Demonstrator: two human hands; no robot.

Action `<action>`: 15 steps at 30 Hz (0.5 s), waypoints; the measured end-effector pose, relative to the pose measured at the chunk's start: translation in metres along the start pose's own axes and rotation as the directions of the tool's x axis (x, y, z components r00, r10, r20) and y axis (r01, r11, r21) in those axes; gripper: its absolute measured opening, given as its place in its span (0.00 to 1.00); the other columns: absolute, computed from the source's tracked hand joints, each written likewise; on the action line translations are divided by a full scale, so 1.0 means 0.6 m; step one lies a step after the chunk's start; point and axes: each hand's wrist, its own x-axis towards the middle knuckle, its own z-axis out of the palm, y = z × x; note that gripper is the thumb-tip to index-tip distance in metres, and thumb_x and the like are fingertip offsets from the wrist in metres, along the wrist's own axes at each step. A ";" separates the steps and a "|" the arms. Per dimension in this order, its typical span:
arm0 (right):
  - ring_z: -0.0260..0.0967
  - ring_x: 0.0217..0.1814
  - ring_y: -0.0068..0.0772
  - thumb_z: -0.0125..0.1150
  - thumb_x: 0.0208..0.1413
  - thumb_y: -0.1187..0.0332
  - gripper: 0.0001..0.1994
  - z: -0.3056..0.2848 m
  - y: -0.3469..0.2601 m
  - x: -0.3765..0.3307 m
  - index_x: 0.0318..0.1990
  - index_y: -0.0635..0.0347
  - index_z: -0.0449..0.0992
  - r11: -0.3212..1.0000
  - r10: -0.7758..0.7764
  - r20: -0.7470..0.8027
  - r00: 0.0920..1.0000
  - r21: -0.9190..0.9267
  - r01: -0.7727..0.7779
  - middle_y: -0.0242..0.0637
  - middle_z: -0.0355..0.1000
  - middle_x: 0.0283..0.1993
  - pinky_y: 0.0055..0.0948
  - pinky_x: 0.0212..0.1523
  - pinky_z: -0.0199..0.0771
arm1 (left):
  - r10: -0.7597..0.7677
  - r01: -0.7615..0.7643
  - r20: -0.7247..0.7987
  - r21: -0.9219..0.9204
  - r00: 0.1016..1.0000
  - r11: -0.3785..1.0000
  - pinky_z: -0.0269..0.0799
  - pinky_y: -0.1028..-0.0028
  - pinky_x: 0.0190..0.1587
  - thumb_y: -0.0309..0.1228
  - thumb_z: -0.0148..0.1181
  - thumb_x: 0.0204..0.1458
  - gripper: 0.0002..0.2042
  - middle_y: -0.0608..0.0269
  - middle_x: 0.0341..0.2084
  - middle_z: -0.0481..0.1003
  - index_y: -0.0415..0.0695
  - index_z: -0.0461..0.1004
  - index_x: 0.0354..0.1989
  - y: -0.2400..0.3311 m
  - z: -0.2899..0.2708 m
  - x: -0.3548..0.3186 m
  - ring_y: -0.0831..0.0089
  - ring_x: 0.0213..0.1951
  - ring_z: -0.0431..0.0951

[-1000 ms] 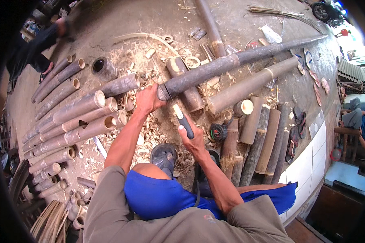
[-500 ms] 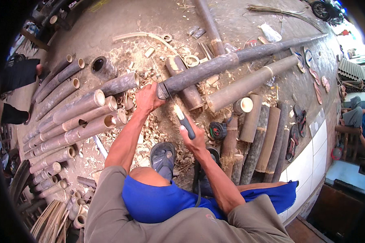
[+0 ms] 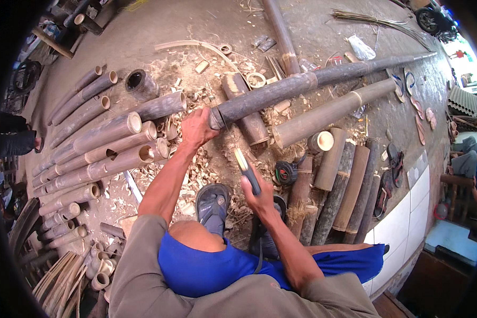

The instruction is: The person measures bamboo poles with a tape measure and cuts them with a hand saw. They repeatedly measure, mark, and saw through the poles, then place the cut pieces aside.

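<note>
My left hand [image 3: 197,127] is wrapped round the near end of a long dark bamboo pole [image 3: 270,94], which slants away to the far right. In my right hand [image 3: 258,196] is the dark handle of a hand saw [image 3: 250,179], with a pale part in front of the grip. Its thin blade, seen nearly edge-on, reaches up to the pole just right of my left hand. Beneath the pole lies a short, thick bamboo piece [image 3: 250,127], crossing under it.
Cut bamboo tubes [image 3: 111,140] lie in rows at left, and more bamboo pieces [image 3: 350,188] at right. Wood shavings [image 3: 196,164] cover the floor around my sandals [image 3: 213,206]. A tape measure [image 3: 286,172] sits right of my hand. Another person's hand [image 3: 38,142] shows at far left.
My right hand has drawn the saw back toward my body, away from the pole. My left hand keeps its hold on the pole's end. The whole view has shifted slightly.
</note>
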 end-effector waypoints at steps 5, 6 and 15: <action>0.81 0.29 0.51 0.62 0.64 0.63 0.27 -0.005 -0.041 0.020 0.69 0.62 0.70 0.998 0.053 0.028 0.998 0.034 -0.053 0.53 0.77 0.30 0.41 0.33 0.77 | 0.043 -0.044 -0.052 -0.013 0.998 0.999 0.77 0.54 0.47 0.45 0.79 0.32 0.34 0.53 0.39 0.79 0.46 0.73 0.50 -0.005 0.000 -0.008 0.52 0.44 0.82; 0.82 0.30 0.48 0.62 0.64 0.63 0.28 -0.024 -0.038 -0.022 0.69 0.64 0.70 0.998 0.067 0.044 0.997 0.013 -0.068 0.52 0.78 0.31 0.39 0.34 0.78 | 0.026 -0.026 -0.060 -0.012 0.998 1.000 0.77 0.53 0.46 0.44 0.79 0.33 0.33 0.53 0.39 0.79 0.46 0.73 0.50 -0.010 -0.003 -0.006 0.52 0.44 0.82; 0.82 0.30 0.46 0.64 0.63 0.63 0.28 -0.016 0.007 -0.058 0.68 0.66 0.71 0.998 0.001 0.019 1.000 -0.059 0.000 0.50 0.80 0.32 0.39 0.32 0.79 | 0.050 -0.052 -0.065 -0.036 0.997 0.998 0.77 0.53 0.48 0.45 0.81 0.31 0.37 0.53 0.38 0.79 0.46 0.72 0.51 -0.008 0.007 -0.028 0.51 0.44 0.81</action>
